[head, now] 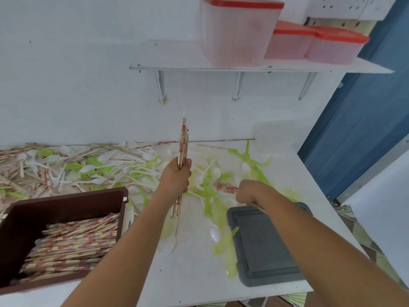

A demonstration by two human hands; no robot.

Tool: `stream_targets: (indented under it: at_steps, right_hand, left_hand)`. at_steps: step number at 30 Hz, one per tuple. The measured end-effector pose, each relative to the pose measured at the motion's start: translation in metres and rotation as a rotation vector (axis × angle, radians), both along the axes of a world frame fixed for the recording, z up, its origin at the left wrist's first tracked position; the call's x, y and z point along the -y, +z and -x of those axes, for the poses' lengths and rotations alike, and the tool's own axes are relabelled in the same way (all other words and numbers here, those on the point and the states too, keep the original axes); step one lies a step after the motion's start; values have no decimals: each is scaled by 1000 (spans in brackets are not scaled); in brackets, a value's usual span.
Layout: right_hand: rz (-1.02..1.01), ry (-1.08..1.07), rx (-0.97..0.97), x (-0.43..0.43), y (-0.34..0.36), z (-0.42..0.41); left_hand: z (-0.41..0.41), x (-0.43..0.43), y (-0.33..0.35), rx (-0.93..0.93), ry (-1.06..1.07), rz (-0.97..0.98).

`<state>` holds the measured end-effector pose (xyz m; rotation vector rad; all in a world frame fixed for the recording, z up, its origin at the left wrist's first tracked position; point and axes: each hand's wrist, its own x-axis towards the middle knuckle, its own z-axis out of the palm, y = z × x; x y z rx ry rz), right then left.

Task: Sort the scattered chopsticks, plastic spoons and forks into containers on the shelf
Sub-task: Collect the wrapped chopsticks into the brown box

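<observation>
White table fills the lower view, set against a white wall. Wall shelf on metal brackets hangs above the table's far edge, right of centre. Brown bin sits at the near left of the table, part filled with stacked chopsticks, wrapped and lying flat. Grey lid lies flat at near right, with a green handle resting on its left edge.

On the shelf are a tall red-lidded container, a middle red-lidded container lower and to its right, and a right red-lidded container the same height beside that. All three stand close side by side with lids on.

Scattered pile of wrapped chopsticks, white spoons, white forks and green utensils covers the far left to centre of the table. Looser green and white pieces lie centre right.

Left hand is at centre, fingers curled tight round a chopstick bundle. The bundle is held upright above the table, tips toward the shelf, lower ends poking out under the fist.

Right hand is low over the table just beyond the grey lid's far edge, fingers curled. It is blurred, but it looks to be pinching a single wrapped chopstick whose end points left.

White spoon lies just left of the grey lid.
</observation>
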<state>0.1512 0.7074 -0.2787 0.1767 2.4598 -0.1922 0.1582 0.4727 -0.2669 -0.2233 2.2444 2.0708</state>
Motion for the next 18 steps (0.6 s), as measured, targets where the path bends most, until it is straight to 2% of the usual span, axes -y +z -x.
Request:
stream_targets:
  at_steps: [2, 4, 7, 10, 12, 14, 18]
  right_hand:
    - [-73, 51, 35, -2, 4, -5]
    - [75, -86, 40, -6, 10, -7]
    - [586, -369, -150, -8, 19, -14]
    - [1108, -434, -402, 11, 28, -42]
    - [1299, -459, -510, 33, 20, -72]
    - [1353, -511, -554, 56, 1, -101]
    - [1208, -565, -510, 94, -41, -132]
  left_hand:
    - [-1, 2, -1, -21, -19, 8]
    - [-4, 4, -1, -34, -20, 17]
    - [-14, 9, 3, -66, 27, -3]
    - [-35, 12, 15, -171, 86, -89]
    - [-58, 14, 15, -250, 112, -90]
    - [-86, 14, 0, -301, 97, -46]
    - [-125, 12, -47, -213, 37, 2]
